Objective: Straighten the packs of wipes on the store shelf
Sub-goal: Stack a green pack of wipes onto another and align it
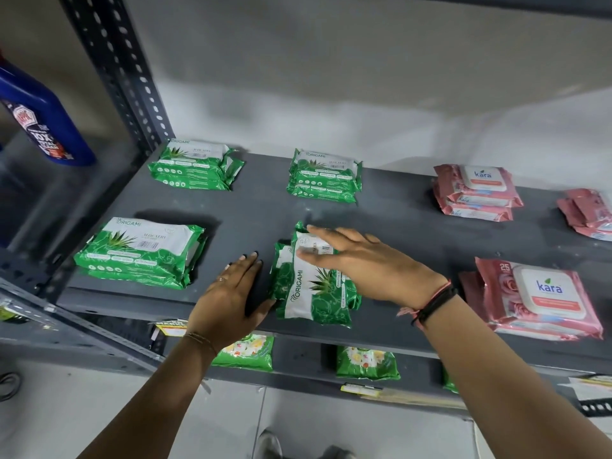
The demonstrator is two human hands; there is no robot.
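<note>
On the grey shelf (pixel 251 210) lie small stacks of green Origami wipes: front left (pixel 139 253), back left (pixel 195 165) and back middle (pixel 324 175), all lying lengthwise. The front middle green stack (pixel 308 293) is turned endwise and askew. My right hand (pixel 357 263) lies flat on top of it, fingers spread. My left hand (pixel 231 293) rests flat on the shelf, thumb against the stack's left side. Pink Kara packs sit at the back right (pixel 477 193), front right (pixel 536 296) and far right edge (pixel 589 217).
A blue bottle (pixel 43 117) stands on the neighbouring shelf at the left, behind a perforated metal upright (pixel 126 77). Green flowered packs (pixel 366 362) lie on the shelf below. Price tags hang on the shelf's front edge. The floor shows underneath.
</note>
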